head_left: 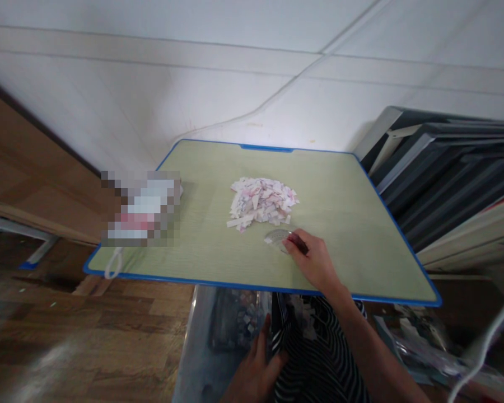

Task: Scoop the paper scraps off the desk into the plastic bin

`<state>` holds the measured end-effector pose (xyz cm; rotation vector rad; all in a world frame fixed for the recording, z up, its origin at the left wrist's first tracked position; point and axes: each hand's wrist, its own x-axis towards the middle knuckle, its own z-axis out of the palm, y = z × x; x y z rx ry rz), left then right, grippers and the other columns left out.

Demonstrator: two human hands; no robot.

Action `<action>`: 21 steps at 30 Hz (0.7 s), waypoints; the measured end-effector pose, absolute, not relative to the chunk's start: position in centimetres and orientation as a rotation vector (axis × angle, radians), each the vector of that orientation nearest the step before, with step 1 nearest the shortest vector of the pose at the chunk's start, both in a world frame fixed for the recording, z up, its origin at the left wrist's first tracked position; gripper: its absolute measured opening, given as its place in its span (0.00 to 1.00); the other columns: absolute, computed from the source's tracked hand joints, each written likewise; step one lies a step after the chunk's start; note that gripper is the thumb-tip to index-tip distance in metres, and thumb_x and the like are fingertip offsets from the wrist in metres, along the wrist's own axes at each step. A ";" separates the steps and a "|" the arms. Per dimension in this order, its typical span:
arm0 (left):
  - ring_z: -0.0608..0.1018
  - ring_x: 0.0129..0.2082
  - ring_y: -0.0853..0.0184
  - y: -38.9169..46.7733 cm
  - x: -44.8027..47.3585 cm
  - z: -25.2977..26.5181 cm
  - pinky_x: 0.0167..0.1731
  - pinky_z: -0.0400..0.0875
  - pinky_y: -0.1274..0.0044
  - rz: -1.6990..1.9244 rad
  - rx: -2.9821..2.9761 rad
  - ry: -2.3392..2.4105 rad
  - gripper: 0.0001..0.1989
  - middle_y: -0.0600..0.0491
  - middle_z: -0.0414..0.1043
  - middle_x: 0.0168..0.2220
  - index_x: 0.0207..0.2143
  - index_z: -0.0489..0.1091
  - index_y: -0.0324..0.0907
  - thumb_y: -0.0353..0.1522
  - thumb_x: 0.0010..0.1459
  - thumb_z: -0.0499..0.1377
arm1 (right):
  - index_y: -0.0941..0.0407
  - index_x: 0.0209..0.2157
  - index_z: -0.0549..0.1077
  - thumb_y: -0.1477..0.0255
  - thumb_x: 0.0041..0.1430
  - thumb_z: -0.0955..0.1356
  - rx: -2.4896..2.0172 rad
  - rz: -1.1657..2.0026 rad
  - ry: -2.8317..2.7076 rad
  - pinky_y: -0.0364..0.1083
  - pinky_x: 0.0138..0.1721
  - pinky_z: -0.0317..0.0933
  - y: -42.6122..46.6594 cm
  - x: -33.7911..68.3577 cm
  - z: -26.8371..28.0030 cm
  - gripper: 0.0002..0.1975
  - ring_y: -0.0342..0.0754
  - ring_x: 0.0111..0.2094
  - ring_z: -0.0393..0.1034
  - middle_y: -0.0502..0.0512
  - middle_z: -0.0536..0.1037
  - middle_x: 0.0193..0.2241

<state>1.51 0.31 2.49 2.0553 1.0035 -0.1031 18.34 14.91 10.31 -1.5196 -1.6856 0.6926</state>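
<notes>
My right hand (313, 257) is closed on a clear protractor (275, 237), pinching it by its right end just over the green table top. A heap of small torn paper pieces (262, 201), pinkish and white, lies right behind the protractor. Below the table's front edge, my left hand (258, 364) has its fingers stretched out and its thumb apart. It is beside a translucent plastic bin (205, 364) that holds more small pieces (247, 316). Whether the left fingers touch the bin's side cannot be made out.
The green table (340, 196) has a blue rim and stands against a white wall. A pixelated object (147, 210) with a white strap (114, 264) rests at its left. Grey panels (445, 162) lean at right; brown cardboard (37, 168) stands at left. Paper scraps (306, 319) lie on striped cloth.
</notes>
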 end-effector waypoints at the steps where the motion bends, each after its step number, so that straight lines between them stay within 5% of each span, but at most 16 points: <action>1: 0.47 0.64 0.50 0.2 1.4 2.4 0.58 0.56 0.71 -0.098 2.056 0.999 0.27 0.28 0.37 0.65 0.57 0.59 0.42 0.30 0.56 0.61 | 0.56 0.21 0.61 0.68 0.54 0.62 -1.524 0.670 -1.705 0.40 0.23 0.53 14.9 18.3 10.3 0.10 0.41 0.21 0.59 0.49 0.66 0.18; 21: 0.47 0.64 0.50 0.3 1.1 2.5 0.59 0.55 0.70 -0.081 2.044 0.985 0.32 0.27 0.36 0.65 0.57 0.59 0.39 0.31 0.50 0.65 | 0.57 0.20 0.64 0.63 0.55 0.66 -1.446 0.961 -1.880 0.40 0.18 0.51 10.3 28.1 11.4 0.15 0.40 0.18 0.56 0.47 0.62 0.16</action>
